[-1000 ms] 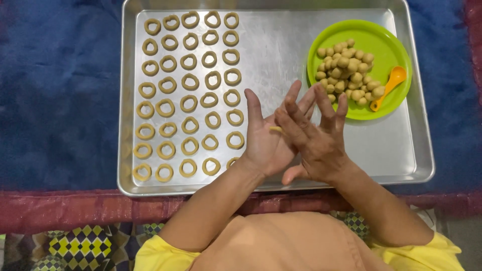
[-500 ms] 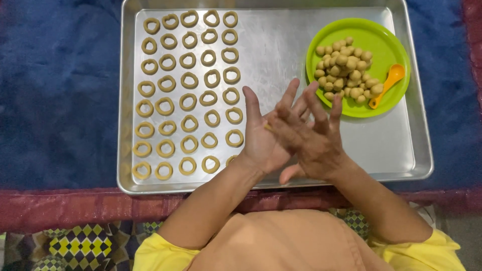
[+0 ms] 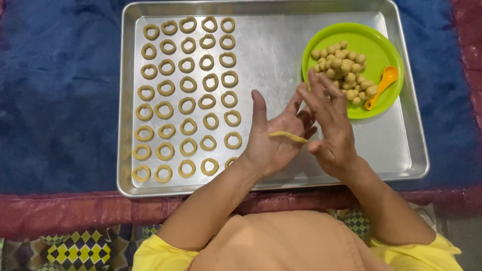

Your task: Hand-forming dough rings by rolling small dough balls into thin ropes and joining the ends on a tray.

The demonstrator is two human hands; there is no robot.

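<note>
My left hand (image 3: 273,138) is open wide with the palm up and the fingers spread. A thin yellow dough strip (image 3: 287,136) lies flat across my palm. My hand does not close on it. It just rests there. My right hand (image 3: 331,125) is open too, with the fingers straight and pointing far away from me. Its thumb side touches the right end of the dough strip. Both hands are over the near middle of the big silver tray (image 3: 281,55).

The tray sits on a blue cloth (image 3: 60,100). On the left part of the tray are rows of small dough rings (image 3: 187,90). They lie flat, close to each other but not touching. One ring by my left wrist is partly hidden. On the far right part of the tray is a green plate (image 3: 386,50). A heap of little dough balls (image 3: 344,68) is on it. A small orange spoon (image 3: 382,85) lies on the right side of the plate, just beside the balls.

A moment ago my hands were pressed together, my right palm lying over my left, and the dough was hidden between them. Now my right hand has slid off to the right, and the long thin strip shows. The rings, the plate and the spoon have not moved.
</note>
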